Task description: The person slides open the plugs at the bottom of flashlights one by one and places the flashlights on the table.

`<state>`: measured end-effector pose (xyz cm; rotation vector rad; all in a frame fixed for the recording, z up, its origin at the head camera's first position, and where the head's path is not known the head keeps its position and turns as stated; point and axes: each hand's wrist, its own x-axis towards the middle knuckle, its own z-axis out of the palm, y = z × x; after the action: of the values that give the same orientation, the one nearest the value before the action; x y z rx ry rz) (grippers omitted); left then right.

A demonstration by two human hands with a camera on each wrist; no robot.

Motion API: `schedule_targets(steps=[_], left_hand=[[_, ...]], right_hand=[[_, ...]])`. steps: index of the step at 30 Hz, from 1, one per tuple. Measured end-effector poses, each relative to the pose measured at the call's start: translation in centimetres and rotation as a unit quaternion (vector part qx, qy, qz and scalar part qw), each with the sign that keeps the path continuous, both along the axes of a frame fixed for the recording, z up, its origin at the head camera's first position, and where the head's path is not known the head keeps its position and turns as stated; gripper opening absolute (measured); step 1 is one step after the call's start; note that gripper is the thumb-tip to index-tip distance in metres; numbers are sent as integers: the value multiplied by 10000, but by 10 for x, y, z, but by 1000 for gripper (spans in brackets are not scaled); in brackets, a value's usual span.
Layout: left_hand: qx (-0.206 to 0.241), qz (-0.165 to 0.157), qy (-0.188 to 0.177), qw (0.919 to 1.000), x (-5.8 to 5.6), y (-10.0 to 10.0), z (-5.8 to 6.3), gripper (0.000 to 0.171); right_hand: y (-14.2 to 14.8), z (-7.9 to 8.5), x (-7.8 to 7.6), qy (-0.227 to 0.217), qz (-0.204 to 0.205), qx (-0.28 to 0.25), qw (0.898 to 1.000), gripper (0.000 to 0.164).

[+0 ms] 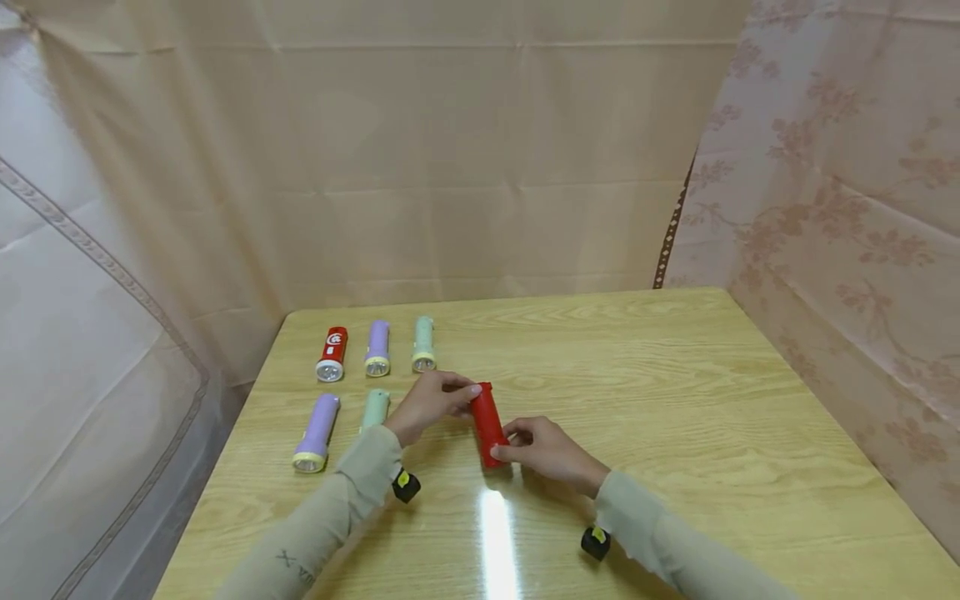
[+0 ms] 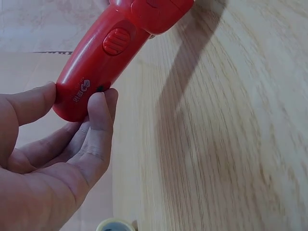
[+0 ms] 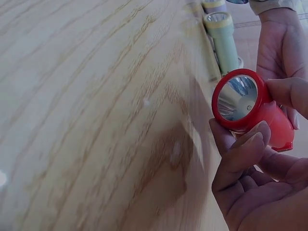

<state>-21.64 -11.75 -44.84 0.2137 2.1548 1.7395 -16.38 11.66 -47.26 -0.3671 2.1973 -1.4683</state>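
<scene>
A plain red flashlight (image 1: 488,423) is held between both hands over the table, its lamp end toward the person. My left hand (image 1: 433,405) pinches the tail end between thumb and fingers; the left wrist view shows a ridged switch (image 2: 116,41) and white print on the body. At the lamp end, my right hand (image 1: 552,454) grips the head with thumb and fingertips. In the right wrist view the round reflector (image 3: 238,98) inside its red rim faces the camera. The flashlight's shadow falls on the wood below it.
On the left of the wooden table (image 1: 660,375), a red flashlight with a white head (image 1: 332,353), a purple one (image 1: 377,348) and a mint green one (image 1: 423,343) form a back row. Before them lie another purple flashlight (image 1: 318,432) and a green one (image 1: 375,408), partly behind the left sleeve.
</scene>
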Motion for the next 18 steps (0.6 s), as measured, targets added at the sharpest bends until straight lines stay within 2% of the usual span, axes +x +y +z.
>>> schedule_targets(steps=[12, 18], left_hand=[[157, -119, -20, 9998, 0, 13, -4, 29], [27, -101, -26, 9999, 1, 19, -4, 29]], right_hand=[[15, -3, 0, 16, 22, 140, 9999, 42], [21, -2, 1, 2, 4, 215, 9998, 43]])
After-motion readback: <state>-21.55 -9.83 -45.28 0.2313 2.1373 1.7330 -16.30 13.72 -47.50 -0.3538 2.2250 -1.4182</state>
